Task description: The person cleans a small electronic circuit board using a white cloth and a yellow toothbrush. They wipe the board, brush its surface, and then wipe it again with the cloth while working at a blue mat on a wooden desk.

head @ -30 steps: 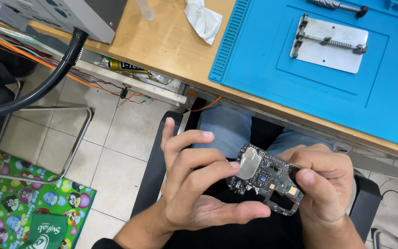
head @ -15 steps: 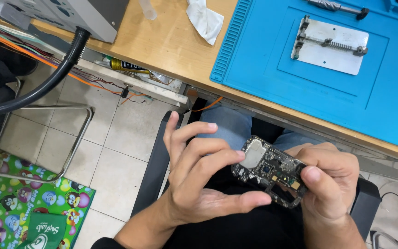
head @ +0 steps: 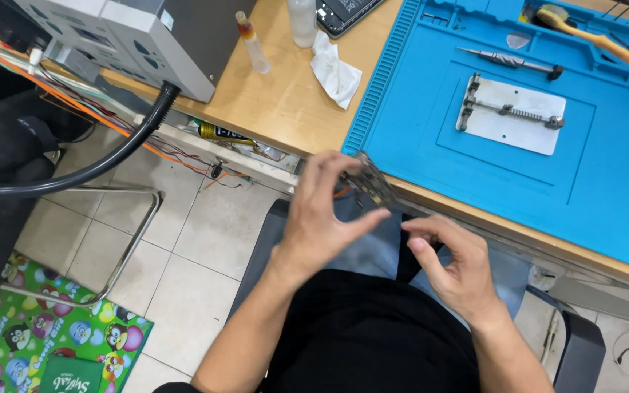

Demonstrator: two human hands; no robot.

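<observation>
The circuit board [head: 370, 183] sits in my left hand [head: 323, 218], pinched between fingertips and thumb, tilted on edge and blurred, right at the front edge of the wooden desk [head: 278, 109] and just short of the blue work mat [head: 416, 138]. My right hand [head: 454, 263] hangs loose over my lap, fingers half curled, holding nothing, just beside the left but not touching the board. On the mat, well apart from my hands, lies a metal board holder [head: 512, 114], with a slim screwdriver [head: 507, 62] above it and a brush with a yellow handle [head: 606, 44] near the far corner. A crumpled white tissue [head: 335, 71] rests on the desk beside the mat, and a small dropper bottle [head: 252, 42] stands near a grey machine [head: 147, 36]. A black ribbed hose [head: 103, 164] curves off that machine to my left, over the tiled floor [head: 176, 247].
</observation>
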